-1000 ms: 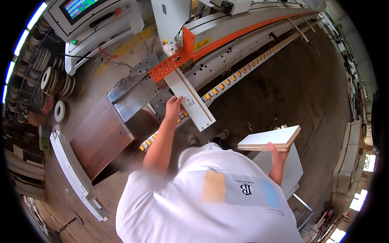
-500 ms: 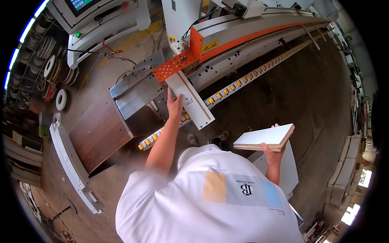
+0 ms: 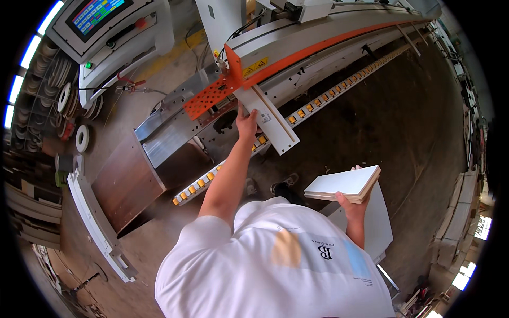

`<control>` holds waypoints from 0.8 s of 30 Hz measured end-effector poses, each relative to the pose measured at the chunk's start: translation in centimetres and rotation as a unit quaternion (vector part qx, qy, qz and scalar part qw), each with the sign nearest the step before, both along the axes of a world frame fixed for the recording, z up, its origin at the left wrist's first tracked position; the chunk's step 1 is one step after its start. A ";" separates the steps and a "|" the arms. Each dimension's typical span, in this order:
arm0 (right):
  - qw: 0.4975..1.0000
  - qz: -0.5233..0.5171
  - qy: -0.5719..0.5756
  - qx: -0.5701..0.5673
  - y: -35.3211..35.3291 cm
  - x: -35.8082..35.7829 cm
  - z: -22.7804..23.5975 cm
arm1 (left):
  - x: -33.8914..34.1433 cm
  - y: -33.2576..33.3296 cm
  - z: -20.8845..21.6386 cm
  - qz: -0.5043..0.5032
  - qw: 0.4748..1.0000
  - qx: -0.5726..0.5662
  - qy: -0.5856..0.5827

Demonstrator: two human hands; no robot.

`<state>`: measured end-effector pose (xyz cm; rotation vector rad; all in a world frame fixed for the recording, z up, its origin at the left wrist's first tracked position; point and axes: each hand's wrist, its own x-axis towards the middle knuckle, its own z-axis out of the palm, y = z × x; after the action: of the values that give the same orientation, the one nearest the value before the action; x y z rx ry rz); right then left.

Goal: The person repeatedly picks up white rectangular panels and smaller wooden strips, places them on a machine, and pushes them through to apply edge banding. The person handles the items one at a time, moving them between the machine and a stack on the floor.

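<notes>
A narrow white board (image 3: 277, 129) with a groove and a small label lies across the machine, its far end beneath the orange guard (image 3: 208, 99). My left hand (image 3: 246, 126) grips its left edge, thumb on the upper face and index finger along the side. Under the board, a rail (image 3: 316, 102) with yellow rollers runs diagonally. At my right side, my right hand (image 3: 352, 208) is closed around a small stack of white boards (image 3: 341, 183) with pale wood-coloured edges. Its thumb presses the near side, while fingertips show at the far side.
The long machine body (image 3: 339, 40) with an orange strip stretches to the far right. A control panel (image 3: 101, 18) with a lit screen stands far left. Left of the rail is a brown wooden box (image 3: 127, 177). A white panel (image 3: 379, 225) stands beneath my right hand.
My left hand and the board under it have shifted right along the machine, away from the perforated part of the orange guard. The right hand still holds its stack. The view has turned slightly.
</notes>
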<state>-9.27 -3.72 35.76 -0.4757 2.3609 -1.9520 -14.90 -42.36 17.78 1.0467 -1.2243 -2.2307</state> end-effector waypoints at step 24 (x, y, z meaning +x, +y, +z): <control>0.988 0.147 -0.045 -0.029 -7.1 -0.7 5.3 | 12.0 11.1 10.9 -0.505 0.788 -0.254 0.243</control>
<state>-9.97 -10.80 41.07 -0.6808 2.0493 -1.8681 -2.87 -31.28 28.72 -0.5467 -2.2284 -2.2855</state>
